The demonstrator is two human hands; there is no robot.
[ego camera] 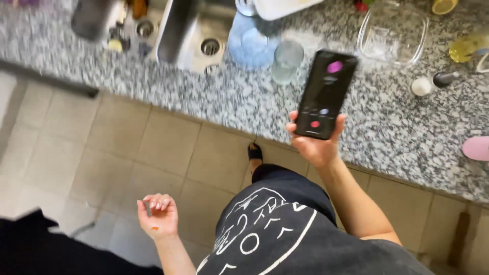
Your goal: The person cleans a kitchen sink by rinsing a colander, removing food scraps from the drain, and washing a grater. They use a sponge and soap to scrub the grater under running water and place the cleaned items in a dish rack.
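My right hand (315,144) holds a black phone (325,94) upright in front of the granite counter (244,97); its dark screen shows a few small coloured dots. Low over the tiled floor, my left hand (159,215) has its palm up and the fingers curled loosely inward, with nothing in it and a small orange mark on the palm. Below both hands I see my dark shirt with a white print (270,234) and one foot in a black sandal (254,152).
On the counter stand a clear drinking glass (287,62), a blue bottle (250,43), a clear glass dish (393,31), a small white-and-black item (433,83) and a pink object (476,147). A steel sink (191,33) is set in at the left. Dark cloth (35,244) lies bottom left.
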